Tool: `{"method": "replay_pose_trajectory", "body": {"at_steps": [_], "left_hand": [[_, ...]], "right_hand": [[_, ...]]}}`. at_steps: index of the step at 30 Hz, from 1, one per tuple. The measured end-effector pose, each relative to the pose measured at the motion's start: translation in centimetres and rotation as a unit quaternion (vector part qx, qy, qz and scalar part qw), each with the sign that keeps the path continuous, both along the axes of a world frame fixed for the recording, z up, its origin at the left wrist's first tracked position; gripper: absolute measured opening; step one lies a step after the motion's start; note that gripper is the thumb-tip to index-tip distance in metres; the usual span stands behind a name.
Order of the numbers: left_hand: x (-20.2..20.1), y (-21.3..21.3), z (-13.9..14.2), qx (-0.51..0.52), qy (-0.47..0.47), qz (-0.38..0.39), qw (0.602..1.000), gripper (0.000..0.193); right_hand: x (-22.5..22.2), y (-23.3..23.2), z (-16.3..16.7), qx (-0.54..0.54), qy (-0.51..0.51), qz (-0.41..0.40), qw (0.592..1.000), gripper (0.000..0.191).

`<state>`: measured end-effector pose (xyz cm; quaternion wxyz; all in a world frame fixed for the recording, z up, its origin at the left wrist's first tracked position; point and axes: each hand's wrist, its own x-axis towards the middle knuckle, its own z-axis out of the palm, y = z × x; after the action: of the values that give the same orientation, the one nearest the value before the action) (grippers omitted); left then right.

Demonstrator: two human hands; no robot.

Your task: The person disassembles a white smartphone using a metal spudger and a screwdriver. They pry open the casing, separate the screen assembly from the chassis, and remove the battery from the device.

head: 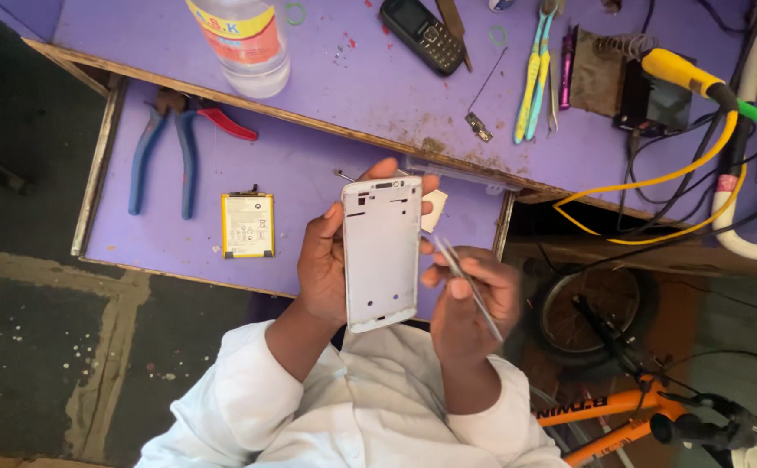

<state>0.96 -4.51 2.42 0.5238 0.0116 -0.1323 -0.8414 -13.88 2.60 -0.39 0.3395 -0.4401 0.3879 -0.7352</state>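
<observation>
My left hand [319, 264] grips a white phone frame [382, 253] upright, fingers wrapped around its left edge and top. My right hand [474, 299] pinches metal tweezers [468, 279], their tips pointing at the frame's right edge. Both hands hover over an open purple drawer [309, 178]. White sleeves cover my forearms.
In the drawer lie blue-handled pliers [163, 147] and a yellow-edged phone battery [247, 225]. On the purple bench [378, 78] above stand a clear bottle [248, 39], a black keypad phone [423, 35], toothbrushes [535, 69], and a yellow-handled soldering iron [686, 74] with cables. An orange bicycle [621, 407] stands at lower right.
</observation>
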Motion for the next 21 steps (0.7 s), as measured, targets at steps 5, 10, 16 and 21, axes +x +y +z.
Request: {"method": "replay_pose_trajectory", "body": {"at_steps": [5,10,16,21], "left_hand": [[-1.1,-0.4,0.6,-0.029,-0.02,0.003,0.999,0.062],[-2.1,-0.1,1.0,-0.031,-0.028,-0.006,0.999,0.059],[-2.3,0.3,0.8,0.006,0.025,-0.025,0.999,0.061],[-2.5,1.3,0.8,0.033,0.093,-0.063,0.993,0.059]], "right_hand": [[-0.5,0.1,2.0,-0.022,0.026,-0.028,0.999,0.027],[0.2,-0.4,4.0,-0.01,0.103,-0.078,0.992,0.026],[0.9,-1.0,6.6,-0.033,0.187,-0.023,0.982,0.019],[1.6,-1.3,7.7,0.026,0.273,-0.066,0.959,0.018]]}}
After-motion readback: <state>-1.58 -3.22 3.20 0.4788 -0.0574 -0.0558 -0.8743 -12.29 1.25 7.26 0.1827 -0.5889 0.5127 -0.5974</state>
